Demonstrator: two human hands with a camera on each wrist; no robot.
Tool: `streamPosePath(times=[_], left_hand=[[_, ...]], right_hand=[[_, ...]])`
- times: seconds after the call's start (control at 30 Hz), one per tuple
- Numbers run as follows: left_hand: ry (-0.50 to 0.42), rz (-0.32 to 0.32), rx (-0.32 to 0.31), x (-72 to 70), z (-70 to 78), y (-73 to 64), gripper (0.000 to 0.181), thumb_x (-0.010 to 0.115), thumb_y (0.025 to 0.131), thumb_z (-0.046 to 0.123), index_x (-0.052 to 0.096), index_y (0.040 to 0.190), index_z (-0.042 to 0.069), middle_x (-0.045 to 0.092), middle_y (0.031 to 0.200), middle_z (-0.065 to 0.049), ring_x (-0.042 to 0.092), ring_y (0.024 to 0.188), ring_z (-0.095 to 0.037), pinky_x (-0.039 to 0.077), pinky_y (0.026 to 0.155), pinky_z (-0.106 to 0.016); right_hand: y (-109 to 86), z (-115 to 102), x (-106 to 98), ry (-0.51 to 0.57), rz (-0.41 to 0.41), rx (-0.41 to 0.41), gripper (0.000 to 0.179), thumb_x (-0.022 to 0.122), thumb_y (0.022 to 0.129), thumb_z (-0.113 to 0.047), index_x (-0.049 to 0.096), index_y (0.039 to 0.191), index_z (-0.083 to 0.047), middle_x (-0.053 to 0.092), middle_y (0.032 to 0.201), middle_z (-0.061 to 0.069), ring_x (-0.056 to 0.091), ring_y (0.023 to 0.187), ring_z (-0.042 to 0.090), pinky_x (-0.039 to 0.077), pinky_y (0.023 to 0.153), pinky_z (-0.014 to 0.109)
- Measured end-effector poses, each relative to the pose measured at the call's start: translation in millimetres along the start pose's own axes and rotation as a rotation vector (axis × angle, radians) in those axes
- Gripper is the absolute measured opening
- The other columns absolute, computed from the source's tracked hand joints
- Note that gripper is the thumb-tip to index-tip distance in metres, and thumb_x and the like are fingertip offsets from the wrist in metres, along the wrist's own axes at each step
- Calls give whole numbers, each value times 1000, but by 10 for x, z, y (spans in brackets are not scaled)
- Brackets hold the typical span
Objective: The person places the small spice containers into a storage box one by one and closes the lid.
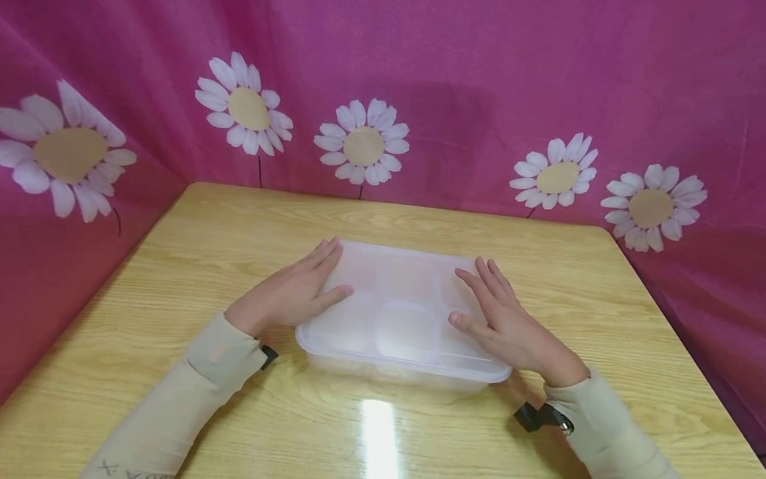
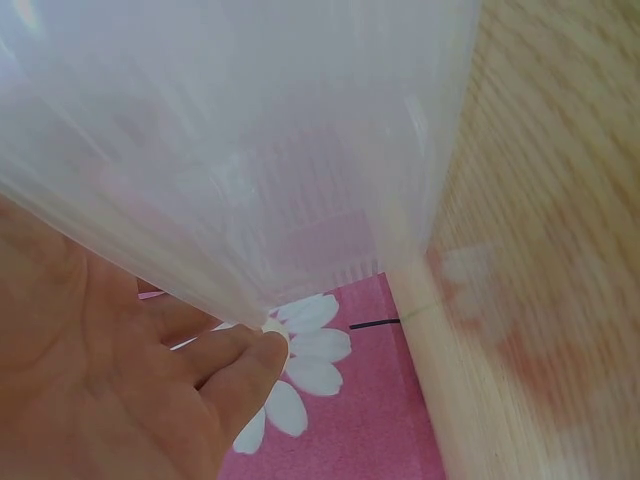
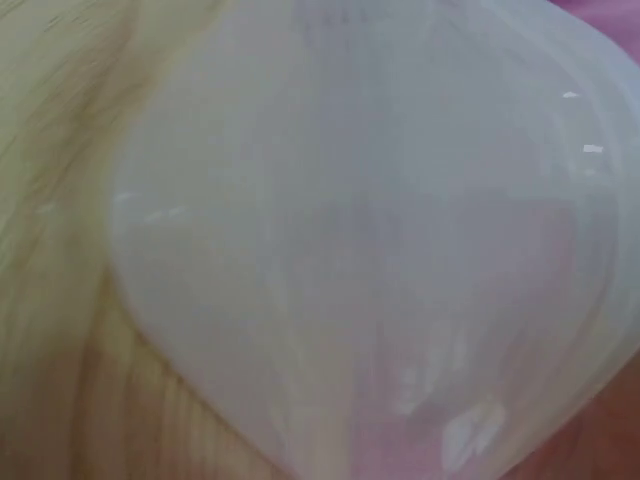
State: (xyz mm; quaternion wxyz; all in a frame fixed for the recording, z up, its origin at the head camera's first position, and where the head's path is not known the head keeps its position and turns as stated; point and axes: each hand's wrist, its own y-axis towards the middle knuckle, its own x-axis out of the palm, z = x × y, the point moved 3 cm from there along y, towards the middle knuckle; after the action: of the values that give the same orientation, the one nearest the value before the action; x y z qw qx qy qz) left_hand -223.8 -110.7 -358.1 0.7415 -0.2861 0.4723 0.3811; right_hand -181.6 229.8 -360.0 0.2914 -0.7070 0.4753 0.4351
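Note:
A translucent plastic container point(image 1: 397, 386) with a whitish lid point(image 1: 413, 326) sits in the middle of the wooden table. Raised panels show on the lid, and its contents cannot be made out. My left hand point(image 1: 293, 293) rests along the lid's left edge, fingers straight and thumb over the top. In the left wrist view, that hand point(image 2: 130, 370) lies at the rim beside the container's side wall point(image 2: 250, 150). On the right part of the lid lies my right hand point(image 1: 503, 319), fingers extended and thumb apart. The container's clear wall point(image 3: 350, 220) fills most of the right wrist view.
The wooden table point(image 1: 197, 233) surrounds the container, its far edge meeting a pink curtain point(image 1: 455, 100) with white daisies. Dark straps show at both wrists, including a black strap point(image 1: 541, 418) on the right. A bright reflection lies in front of the container.

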Motion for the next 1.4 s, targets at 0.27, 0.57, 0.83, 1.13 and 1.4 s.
streamPosePath(times=[0.27,0.57,0.83,1.13,1.4], left_hand=[[14,0,5,-43,-4,16,86,40,106,60,8,165,5,1,176,-7,5,165,-31,19,132,-48],[12,4,13,-42,-21,-8,87,40,106,60,9,164,4,1,176,-9,6,165,-32,18,132,-49],[-13,0,-5,-8,-43,-44,87,39,105,64,8,166,9,0,177,-4,3,165,-27,18,132,-48],[-19,7,8,11,-27,-20,86,40,105,62,9,166,8,1,177,-6,4,165,-29,18,132,-50],[-26,11,13,5,-23,-16,85,41,106,60,9,165,8,2,177,-6,5,165,-29,18,132,-49]], right_hand=[[-17,4,22,-7,58,-6,71,57,102,-52,35,160,-19,6,176,14,-1,163,39,17,121,76],[-2,2,49,-18,98,-23,66,58,102,-51,42,156,-18,13,175,17,4,163,39,18,123,73],[22,26,40,-13,99,-27,66,60,101,-50,41,156,-19,16,174,15,6,163,39,18,124,72],[16,67,44,8,105,-16,65,66,98,-46,45,153,-19,16,174,13,7,163,39,20,123,73],[15,60,40,11,111,-6,65,65,98,-47,44,153,-20,16,175,12,7,163,37,20,123,72]])
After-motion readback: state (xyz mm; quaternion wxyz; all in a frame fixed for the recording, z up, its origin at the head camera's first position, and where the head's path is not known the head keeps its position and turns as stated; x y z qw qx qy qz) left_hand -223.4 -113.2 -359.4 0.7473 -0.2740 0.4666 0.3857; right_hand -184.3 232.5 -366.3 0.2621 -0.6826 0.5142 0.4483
